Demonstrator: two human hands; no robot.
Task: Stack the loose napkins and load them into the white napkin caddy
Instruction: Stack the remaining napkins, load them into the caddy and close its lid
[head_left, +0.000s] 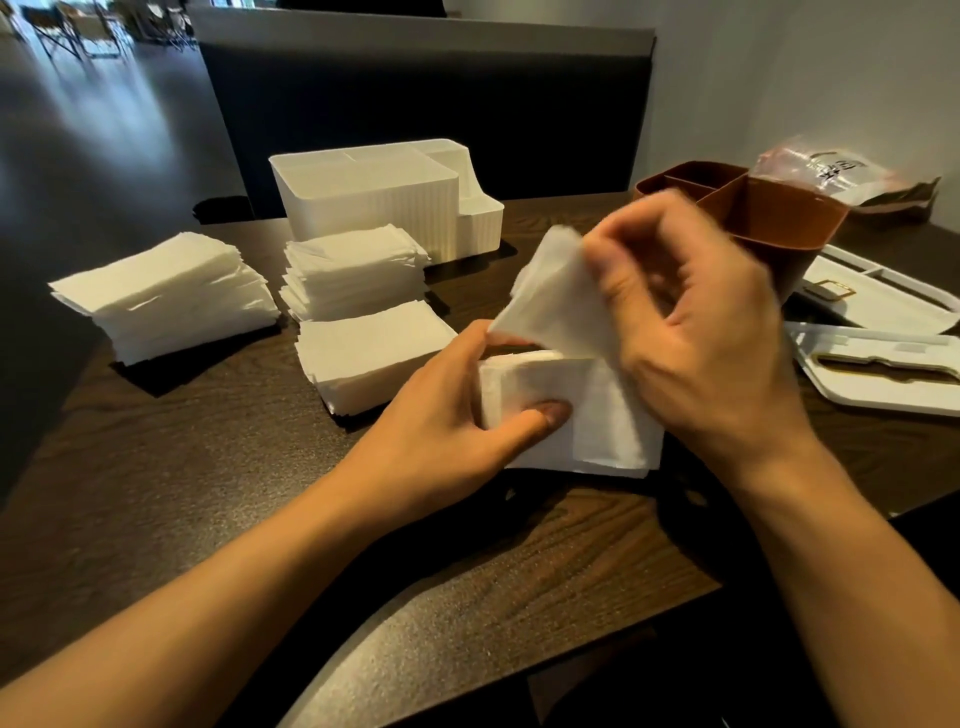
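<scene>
Closest to the person, the left hand (467, 410) grips a small stack of napkins (571, 415) just above the dark wooden table (208, 493), thumb pressed on top and fingers curled underneath. The right hand (696, 322) pinches a single napkin (556, 296), lifted and bent above that stack, blurred with movement.

The risk here, as I judge it, is the flimsy sheet folding or landing askew, so the stack's edges stop lining up; a one-thumb hold could also let the top sheets slide off. A ragged stack would probably catch on the caddy's rim later.

Just beyond the left hand lies a low pile of napkins (369, 353), flat on the table. Behind it sits a taller, untidy pile (353, 270), its layers fanned out, and well to the left a third thick pile (166, 296). All three are loose on the table, outside any container.

Farther back stands the white napkin caddy (374, 202), ribbed, with a large compartment and smaller ones at its right end; what shows of the large one looks empty. To the right, behind the right hand, a brown divided caddy (769, 218) shows no contents I can make out. White trays (883, 364) lie beside it, and a plastic bag (826, 171) sits behind.
</scene>
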